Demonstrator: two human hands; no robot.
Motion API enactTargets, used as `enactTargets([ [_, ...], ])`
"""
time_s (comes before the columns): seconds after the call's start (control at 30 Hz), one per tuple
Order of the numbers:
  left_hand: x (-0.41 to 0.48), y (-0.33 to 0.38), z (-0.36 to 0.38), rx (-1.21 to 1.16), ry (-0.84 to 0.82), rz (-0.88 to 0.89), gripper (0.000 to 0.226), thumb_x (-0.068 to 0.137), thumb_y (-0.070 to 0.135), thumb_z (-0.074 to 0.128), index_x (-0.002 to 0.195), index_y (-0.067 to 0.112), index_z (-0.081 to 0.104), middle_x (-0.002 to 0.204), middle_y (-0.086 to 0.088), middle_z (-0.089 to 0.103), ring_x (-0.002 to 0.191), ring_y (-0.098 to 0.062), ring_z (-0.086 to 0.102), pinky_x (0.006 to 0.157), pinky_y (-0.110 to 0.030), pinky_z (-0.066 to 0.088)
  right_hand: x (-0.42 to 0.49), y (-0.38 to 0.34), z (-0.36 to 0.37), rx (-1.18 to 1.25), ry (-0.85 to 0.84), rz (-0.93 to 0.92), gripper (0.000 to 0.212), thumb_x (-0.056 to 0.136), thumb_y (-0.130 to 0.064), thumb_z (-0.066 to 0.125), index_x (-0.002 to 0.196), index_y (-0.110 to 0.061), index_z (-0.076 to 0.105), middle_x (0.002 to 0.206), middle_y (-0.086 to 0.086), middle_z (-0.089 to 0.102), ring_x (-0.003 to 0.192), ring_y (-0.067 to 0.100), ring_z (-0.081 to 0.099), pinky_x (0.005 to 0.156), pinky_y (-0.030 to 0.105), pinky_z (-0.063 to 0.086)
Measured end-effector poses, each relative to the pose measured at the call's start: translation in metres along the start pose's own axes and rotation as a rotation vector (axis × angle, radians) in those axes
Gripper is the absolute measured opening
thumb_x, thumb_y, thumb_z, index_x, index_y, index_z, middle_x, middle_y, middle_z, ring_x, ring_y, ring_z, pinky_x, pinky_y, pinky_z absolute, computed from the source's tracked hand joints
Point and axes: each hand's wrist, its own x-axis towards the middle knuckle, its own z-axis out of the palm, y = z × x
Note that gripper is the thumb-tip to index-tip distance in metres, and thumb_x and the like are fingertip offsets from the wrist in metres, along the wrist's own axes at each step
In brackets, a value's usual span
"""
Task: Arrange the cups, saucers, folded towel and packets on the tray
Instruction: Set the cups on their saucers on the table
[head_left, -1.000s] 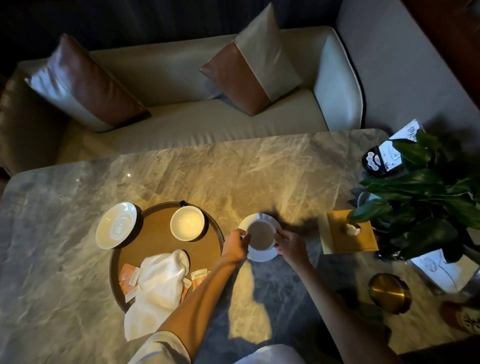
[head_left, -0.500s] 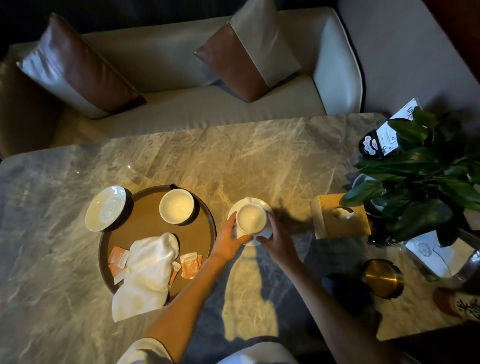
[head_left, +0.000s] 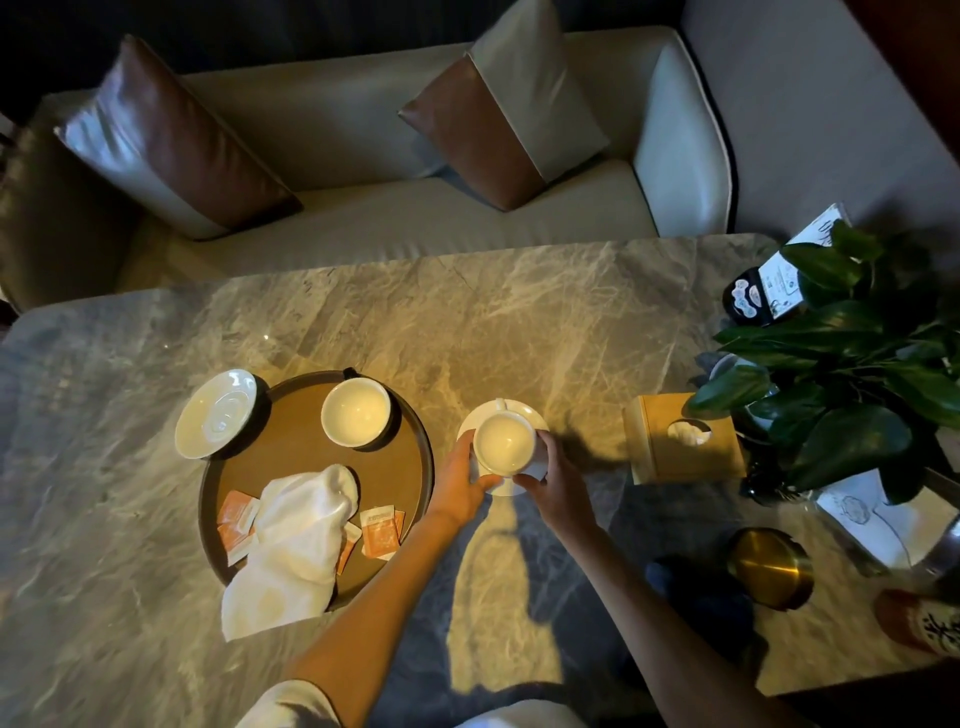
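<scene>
A round brown tray (head_left: 291, 457) lies on the marble table. On it stand a white cup (head_left: 356, 418), a crumpled white towel (head_left: 291, 551) hanging over the near rim, and orange packets (head_left: 382, 530). An empty saucer (head_left: 215, 413) leans on the tray's far left rim. Right of the tray, a second white cup (head_left: 504, 441) sits over a saucer (head_left: 524, 413). My left hand (head_left: 460, 480) grips the cup and saucer from the left. My right hand (head_left: 556, 483) holds the cup from the right.
A wooden tissue box (head_left: 675, 441) and a leafy potted plant (head_left: 841, 374) stand at the right. A brass lidded pot (head_left: 769, 566) and paper cards (head_left: 862, 514) sit near the right front. A sofa with cushions (head_left: 509, 119) runs behind the table.
The cup has risen slightly over its saucer between my two hands, and both hands have closed tighter around it. The view has shifted a little.
</scene>
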Motion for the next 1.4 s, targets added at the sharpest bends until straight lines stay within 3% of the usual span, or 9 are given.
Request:
enactTargets([
  [0.3, -0.001, 0.003, -0.002, 0.016, -0.031, 0.003, 0.070, 0.085, 0.003, 0.070, 0.144, 0.015, 0.033, 0.142, -0.007, 0.044, 0.133, -0.021, 0.041, 0.108, -0.047, 0.042, 0.000, -0.003, -0.005, 0.023, -0.021, 0.004, 0.073, 0.084, -0.023, 0.073, 0.145, -0.007, 0.037, 0.141, 0.008, 0.055, 0.128, 0.022, 0.054, 0.096, 0.029, 0.048],
  [0.43, -0.001, 0.004, -0.006, 0.019, -0.051, -0.021, 0.065, 0.088, 0.001, 0.067, 0.140, 0.020, 0.034, 0.139, -0.005, 0.044, 0.127, -0.018, 0.042, 0.095, -0.023, 0.047, 0.000, -0.002, -0.007, 0.044, -0.034, 0.012, 0.072, 0.085, -0.024, 0.073, 0.145, -0.007, 0.037, 0.141, 0.007, 0.055, 0.128, 0.022, 0.054, 0.097, 0.033, 0.051],
  [0.67, -0.001, 0.004, -0.007, 0.044, -0.057, -0.032, 0.071, 0.087, 0.006, 0.069, 0.145, 0.015, 0.031, 0.145, -0.008, 0.045, 0.136, -0.023, 0.040, 0.111, -0.047, 0.039, -0.001, -0.003, -0.010, 0.054, -0.066, 0.042, 0.069, 0.088, -0.027, 0.070, 0.146, -0.010, 0.035, 0.140, 0.005, 0.055, 0.126, 0.020, 0.056, 0.093, 0.026, 0.049],
  [0.87, -0.002, 0.005, -0.016, 0.044, -0.093, -0.095, 0.087, 0.088, 0.004, 0.067, 0.153, 0.018, 0.012, 0.151, -0.012, 0.038, 0.141, -0.028, 0.037, 0.114, -0.040, 0.035, -0.006, -0.014, -0.019, 0.005, -0.131, 0.061, 0.080, 0.087, -0.019, 0.071, 0.152, -0.016, 0.025, 0.151, 0.005, 0.043, 0.137, 0.019, 0.043, 0.099, 0.020, 0.035],
  [0.97, -0.006, 0.011, -0.030, 0.072, -0.076, -0.099, 0.079, 0.091, 0.012, 0.064, 0.154, 0.017, 0.016, 0.148, -0.011, 0.043, 0.137, -0.028, 0.042, 0.114, -0.043, 0.037, -0.009, -0.034, -0.027, -0.063, 0.008, -0.051, 0.060, 0.090, -0.017, 0.067, 0.143, -0.008, 0.043, 0.140, 0.009, 0.056, 0.127, 0.020, 0.056, 0.099, 0.026, 0.048],
  [1.07, -0.014, 0.015, -0.054, 0.058, 0.033, -0.075, 0.047, 0.094, 0.021, 0.061, 0.138, 0.013, 0.046, 0.125, -0.010, 0.064, 0.116, -0.024, 0.060, 0.104, -0.044, 0.046, -0.001, -0.065, -0.026, -0.031, 0.122, -0.117, 0.027, 0.092, -0.016, 0.064, 0.118, -0.007, 0.064, 0.111, 0.009, 0.072, 0.100, 0.022, 0.070, 0.080, 0.027, 0.054],
  [1.17, -0.026, 0.014, -0.091, 0.011, 0.171, -0.097, 0.019, 0.096, 0.028, 0.055, 0.107, 0.015, 0.064, 0.102, -0.005, 0.072, 0.098, -0.022, 0.066, 0.088, -0.035, 0.051, 0.012, -0.104, -0.008, 0.003, 0.017, -0.066, 0.019, 0.093, -0.030, 0.060, 0.098, -0.013, 0.068, 0.094, 0.004, 0.072, 0.088, 0.022, 0.067, 0.076, 0.023, 0.045],
  [1.3, -0.042, -0.002, -0.154, -0.015, 0.371, -0.180, 0.028, 0.098, 0.028, 0.052, 0.087, 0.008, 0.067, 0.082, -0.010, 0.072, 0.081, -0.027, 0.066, 0.077, -0.040, 0.051, 0.027, -0.160, 0.042, 0.116, -0.225, -0.010, 0.022, 0.091, -0.034, 0.055, 0.091, -0.015, 0.066, 0.087, 0.007, 0.068, 0.086, 0.028, 0.064, 0.080, 0.043, 0.053],
  [1.4, -0.054, -0.027, -0.202, -0.049, 0.524, -0.306, 0.031, 0.098, 0.026, 0.050, 0.078, 0.006, 0.065, 0.081, -0.016, 0.071, 0.078, -0.033, 0.065, 0.074, -0.045, 0.052, 0.036, -0.198, 0.086, 0.007, -0.264, -0.049, 0.015, 0.089, -0.031, 0.060, 0.085, -0.020, 0.069, 0.076, -0.002, 0.068, 0.073, 0.022, 0.062, 0.057, 0.023, 0.045],
])
